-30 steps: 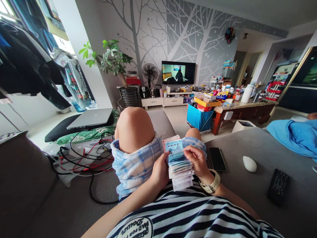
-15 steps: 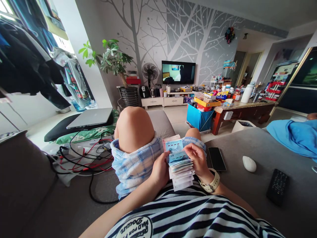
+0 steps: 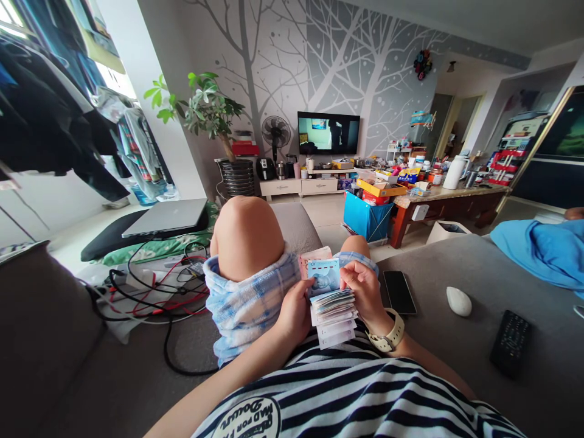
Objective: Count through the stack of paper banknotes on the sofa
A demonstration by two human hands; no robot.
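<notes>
A fanned stack of banknotes (image 3: 335, 313) is held over my lap, pale purple notes nearest me and a pinkish one at the far end. My left hand (image 3: 296, 307) grips its left side, thumb on the face of a blue banknote (image 3: 325, 277). My right hand (image 3: 362, 289), with a pale watch (image 3: 387, 334) on the wrist, pinches the right edge of that blue note between thumb and finger. The other fingers of the right hand are curled. Below the blue note the edges of several more notes show, layered closely. The undersides of the stack are hidden.
On the grey sofa to the right lie a phone (image 3: 399, 292), a white mouse (image 3: 458, 302) and a black remote (image 3: 511, 344). Tangled cables (image 3: 159, 286) and a closed laptop (image 3: 166, 217) are at left. A crowded table (image 3: 456, 193) stands ahead.
The near blue note has swung away from me and now lies flat on the far notes, its portrait showing. My right hand stays at its edge; the left has barely moved.
</notes>
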